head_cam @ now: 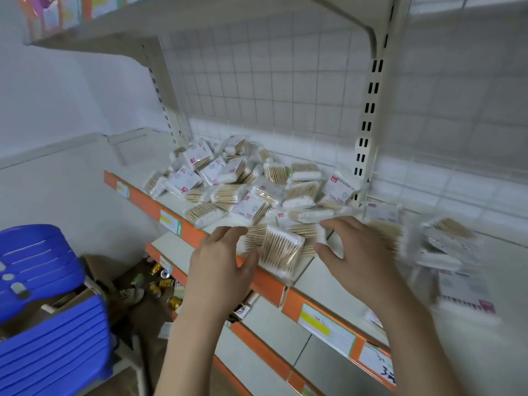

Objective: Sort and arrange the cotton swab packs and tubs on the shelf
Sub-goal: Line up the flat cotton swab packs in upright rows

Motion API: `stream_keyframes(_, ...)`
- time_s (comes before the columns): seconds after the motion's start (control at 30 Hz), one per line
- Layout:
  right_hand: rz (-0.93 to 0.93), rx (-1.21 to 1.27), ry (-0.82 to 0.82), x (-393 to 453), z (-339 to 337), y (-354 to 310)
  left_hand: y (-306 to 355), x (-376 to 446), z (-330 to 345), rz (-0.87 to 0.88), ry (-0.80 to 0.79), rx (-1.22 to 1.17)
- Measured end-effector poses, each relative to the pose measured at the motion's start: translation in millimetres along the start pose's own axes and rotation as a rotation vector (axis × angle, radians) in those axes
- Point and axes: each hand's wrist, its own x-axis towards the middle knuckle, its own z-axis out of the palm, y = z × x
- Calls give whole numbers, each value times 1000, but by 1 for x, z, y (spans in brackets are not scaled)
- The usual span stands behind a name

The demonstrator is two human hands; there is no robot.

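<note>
Nearest, at the front lip of the white shelf [328, 284] with its orange price rail, lies a clear plastic pack of wooden-stemmed cotton swabs [278, 250], flat on the shelf with its near corner reaching the rail. The sticks inside run from near-right to far-left, so the pack's long axis slants across the edge instead of sitting square to it.

The left hand [221, 261] is at the pack's left side; its fingers [228, 232] curl over the far-left corner and the thumb appears to press the near-left edge, so I judge it is pinching the pack, though blur keeps the contact from being certain. The right hand [357, 252] sits just right of the pack, fingers loosely bent and spread, grasping nothing; its fingertips hover over neighbouring packs. The pack thus lies between the two hands, the left one nearer.

The coming move probably turns on that slant: the pack would need turning to line up with the rail, or lifting toward a stack.

Further right, a blurred scatter of similar swab packs [445, 241] lies on the shelf. Farther back, against the white wire grid panel [285, 90], a loose heap of cotton swab packs [245, 181] remains unsorted; no tubs can be made out
</note>
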Motion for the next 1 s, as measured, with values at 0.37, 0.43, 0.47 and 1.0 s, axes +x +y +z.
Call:
stream_keyframes(0.37, 123, -23, 78, 57, 40, -27, -67, 76, 6, 73, -102, -58)
stream_keyframes(0.43, 144, -44, 111, 71, 51, -41, -86, 96, 0, 98, -111, -65)
stream_keyframes(0.47, 145, -55, 126, 78, 57, -48, -96, 105, -4, 103, -110, -66)
stream_keyframes(1.0, 183, -119, 112, 134, 119, -103, -182, 185, -11, 196, -205, -137)
